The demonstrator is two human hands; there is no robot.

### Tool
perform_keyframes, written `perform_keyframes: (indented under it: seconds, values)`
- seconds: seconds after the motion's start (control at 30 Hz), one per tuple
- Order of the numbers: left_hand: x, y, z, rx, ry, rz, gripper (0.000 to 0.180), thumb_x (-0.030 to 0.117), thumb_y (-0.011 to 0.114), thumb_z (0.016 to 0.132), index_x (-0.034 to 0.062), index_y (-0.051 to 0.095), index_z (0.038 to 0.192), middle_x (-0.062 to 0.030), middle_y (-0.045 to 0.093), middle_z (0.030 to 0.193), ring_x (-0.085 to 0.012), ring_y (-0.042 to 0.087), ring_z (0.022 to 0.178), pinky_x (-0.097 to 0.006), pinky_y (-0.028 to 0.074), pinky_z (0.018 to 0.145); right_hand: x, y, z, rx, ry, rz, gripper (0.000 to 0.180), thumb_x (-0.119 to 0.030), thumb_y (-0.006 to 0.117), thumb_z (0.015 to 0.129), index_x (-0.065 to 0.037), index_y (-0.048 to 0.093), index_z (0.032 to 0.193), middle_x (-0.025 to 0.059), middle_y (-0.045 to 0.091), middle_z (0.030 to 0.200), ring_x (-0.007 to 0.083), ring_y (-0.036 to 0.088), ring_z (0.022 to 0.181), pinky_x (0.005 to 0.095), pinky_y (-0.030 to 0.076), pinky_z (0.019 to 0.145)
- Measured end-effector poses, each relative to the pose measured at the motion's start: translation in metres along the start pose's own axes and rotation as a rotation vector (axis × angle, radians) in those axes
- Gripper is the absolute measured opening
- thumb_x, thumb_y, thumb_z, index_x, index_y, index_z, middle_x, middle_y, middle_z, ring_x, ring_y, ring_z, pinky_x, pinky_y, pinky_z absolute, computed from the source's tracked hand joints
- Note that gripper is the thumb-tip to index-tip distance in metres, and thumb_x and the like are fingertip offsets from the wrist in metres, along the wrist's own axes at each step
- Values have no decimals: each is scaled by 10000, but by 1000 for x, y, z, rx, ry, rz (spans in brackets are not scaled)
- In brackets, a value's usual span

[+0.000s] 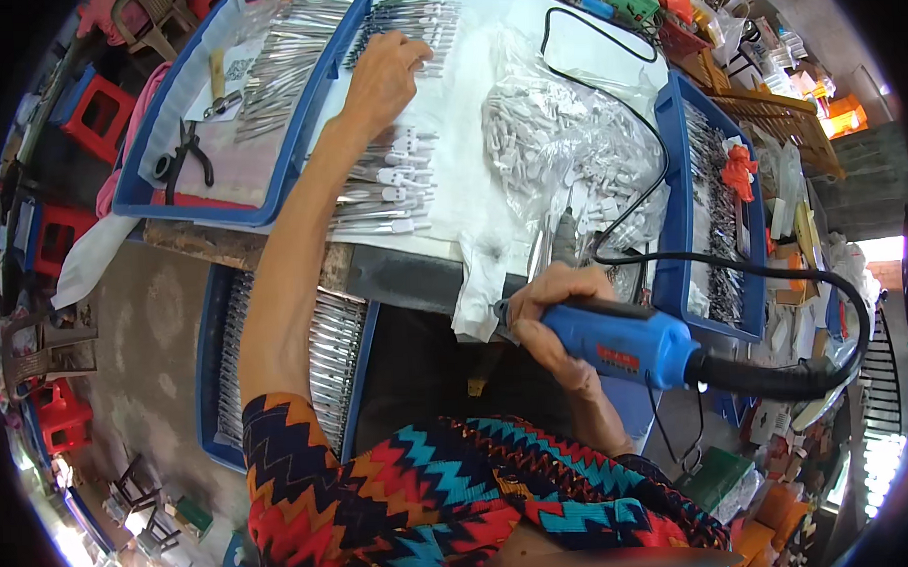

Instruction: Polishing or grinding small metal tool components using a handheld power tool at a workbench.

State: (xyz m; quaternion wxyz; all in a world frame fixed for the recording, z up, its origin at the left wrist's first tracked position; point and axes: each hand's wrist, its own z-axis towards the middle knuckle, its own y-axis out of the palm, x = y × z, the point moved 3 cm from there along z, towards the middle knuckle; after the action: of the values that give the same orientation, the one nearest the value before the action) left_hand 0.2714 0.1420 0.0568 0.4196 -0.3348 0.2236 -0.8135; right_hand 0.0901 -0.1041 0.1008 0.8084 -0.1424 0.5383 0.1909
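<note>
My left hand (385,78) reaches far across the workbench, its fingers resting on a row of thin metal tools (415,23) laid on a white cloth (468,113). Whether it grips one I cannot see clearly. More metal tools with white tips (386,191) lie under my forearm. My right hand (555,315) is closed around a blue corded power tool (626,339), held near the bench's front edge. Its black cable (774,272) loops to the right and back over the cloth.
A clear bag of small white plastic parts (559,140) sits mid-bench. Blue trays of metal tools stand at the left (168,123), right (686,205) and below the bench (217,372). Black pliers (187,153) lie in the left tray. Red stools (98,111) stand on the floor.
</note>
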Motion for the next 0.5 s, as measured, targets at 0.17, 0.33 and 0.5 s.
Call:
perform_keyframes:
  seconds: [0.17, 0.33, 0.5]
  values:
    - [-26, 39, 32, -66, 78, 114, 135, 25, 592, 721, 70, 595, 848, -108, 526, 836, -299, 496, 858, -385, 404, 757, -15, 0, 3, -14, 176, 86, 265, -45, 644, 753, -34, 447, 930, 80, 476, 727, 175, 499, 665, 301, 417, 623]
    - [-37, 62, 37, -135, 105, 202, 152, 24, 597, 703, 92, 570, 836, -100, 507, 839, -285, 493, 877, -396, 408, 734, -9, 0, 8, -3, 117, 60, 253, 37, 609, 746, -39, 446, 924, 79, 477, 737, 188, 510, 679, 316, 422, 628]
    - [-38, 58, 41, -92, 103, 276, 150, 21, 584, 711, 104, 560, 834, -82, 519, 861, -276, 492, 897, -399, 404, 705, -10, -1, 10, -25, 106, 43, 257, 57, 588, 744, -46, 441, 927, 85, 480, 760, 189, 511, 697, 316, 423, 631]
